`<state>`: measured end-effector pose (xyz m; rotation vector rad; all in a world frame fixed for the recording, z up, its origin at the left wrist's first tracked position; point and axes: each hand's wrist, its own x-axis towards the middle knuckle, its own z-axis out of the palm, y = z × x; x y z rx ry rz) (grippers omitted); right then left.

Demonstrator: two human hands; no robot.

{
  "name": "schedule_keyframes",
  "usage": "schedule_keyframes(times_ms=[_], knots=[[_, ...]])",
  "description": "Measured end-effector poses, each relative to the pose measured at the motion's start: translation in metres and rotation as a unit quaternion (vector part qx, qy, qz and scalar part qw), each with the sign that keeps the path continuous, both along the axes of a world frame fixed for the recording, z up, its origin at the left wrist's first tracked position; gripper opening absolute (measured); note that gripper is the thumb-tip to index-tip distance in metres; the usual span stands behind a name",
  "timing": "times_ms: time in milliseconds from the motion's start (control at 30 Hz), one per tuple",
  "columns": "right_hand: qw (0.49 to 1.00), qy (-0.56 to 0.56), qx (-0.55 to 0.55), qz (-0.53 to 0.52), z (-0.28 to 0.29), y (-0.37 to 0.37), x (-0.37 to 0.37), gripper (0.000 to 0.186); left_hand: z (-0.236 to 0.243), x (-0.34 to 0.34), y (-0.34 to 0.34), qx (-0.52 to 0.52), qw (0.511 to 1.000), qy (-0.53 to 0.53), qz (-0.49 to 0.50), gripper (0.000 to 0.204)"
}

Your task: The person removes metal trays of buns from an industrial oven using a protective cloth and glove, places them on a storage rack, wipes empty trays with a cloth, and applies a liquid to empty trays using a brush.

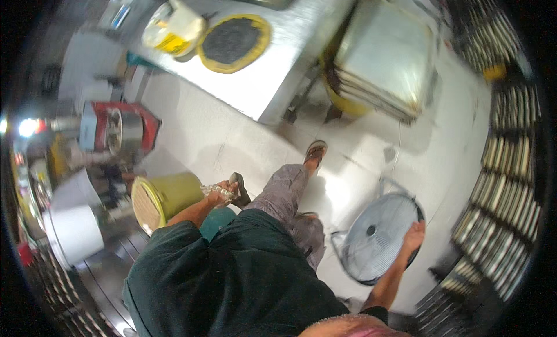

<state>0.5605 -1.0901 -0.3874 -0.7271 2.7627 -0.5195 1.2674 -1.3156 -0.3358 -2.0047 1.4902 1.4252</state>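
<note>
Fan [358, 244] extends leftward from the right fingers [416, 228], which pinch its dark rim

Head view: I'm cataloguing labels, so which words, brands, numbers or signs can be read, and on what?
No text can be read here.
White tub on the table: its yellow patch is too blurred.
Blue-and-white item at upper left: too small and blurred.
Round ribbed fan at the right hand: no legible marking.

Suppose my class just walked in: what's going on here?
A person is near a metal table, right hand gripping the rim of a round grey fan. The left hand holds a pale bundle, too blurred to identify, beside a yellow bucket. A stack of trays stands right of the table.
</note>
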Motion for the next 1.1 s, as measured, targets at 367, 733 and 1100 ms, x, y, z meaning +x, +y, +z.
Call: schedule_keyframes(times_ms=[367,733,1100], knots=[[0.709,-0.371,-0.328,0.501,0.268,-0.616,0.393,0.036,0.025,-0.021,-0.012,-0.236,0.823,-0.007,0.517,0.058],[0.692,-0.074,-0.319,0.643,0.309,-0.809,0.557,0.039,0.186,0.048,-0.368,-0.497,0.694,0.252,0.456,0.069],[0.637,-0.242,-0.364,0.635,0.307,-0.687,0.487,0.045,0.184,0.000,-0.391,-0.483,0.563,0.345,0.575,0.062]])
